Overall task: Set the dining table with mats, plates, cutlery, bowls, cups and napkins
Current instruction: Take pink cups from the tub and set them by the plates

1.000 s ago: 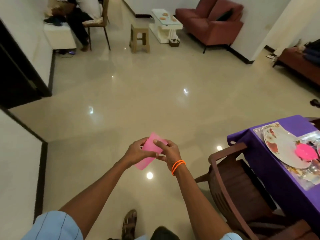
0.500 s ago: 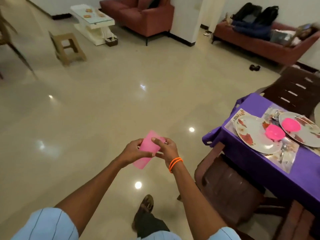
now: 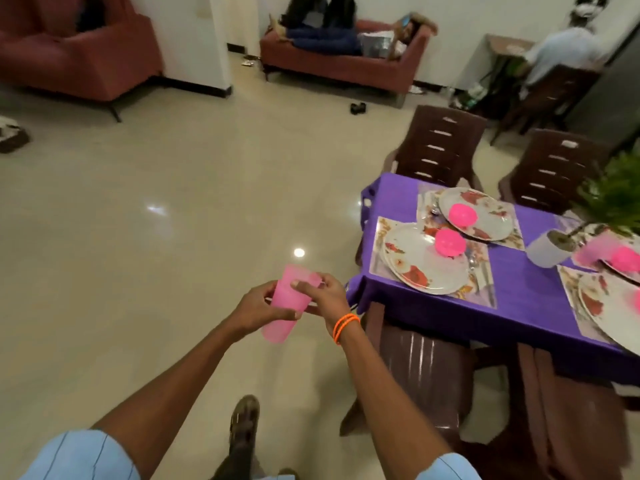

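Note:
I hold a stack of pink plastic cups (image 3: 289,301) in front of me over the floor. My left hand (image 3: 258,306) grips its side, and my right hand (image 3: 323,294), with orange bands at the wrist, pinches the rim. To the right stands the table with a purple cloth (image 3: 519,299). On it lie patterned mats (image 3: 486,292), floral plates (image 3: 420,263) (image 3: 485,216) and an upturned pink bowl on each (image 3: 449,242) (image 3: 462,214). Cutlery (image 3: 483,275) lies beside the near plate. More plates (image 3: 604,306) sit at the right edge.
Brown plastic chairs stand around the table, one close to me (image 3: 426,372) and two on the far side (image 3: 438,147) (image 3: 554,168). A potted plant (image 3: 550,251) sits on the table. Red sofas (image 3: 339,60) line the far wall, a person lying on one. Another person (image 3: 561,53) sits at the back right.
My view has swung right and nearer to the table, bringing more plates, chairs and the plant into sight. Both hands keep the same hold on the pink cups.

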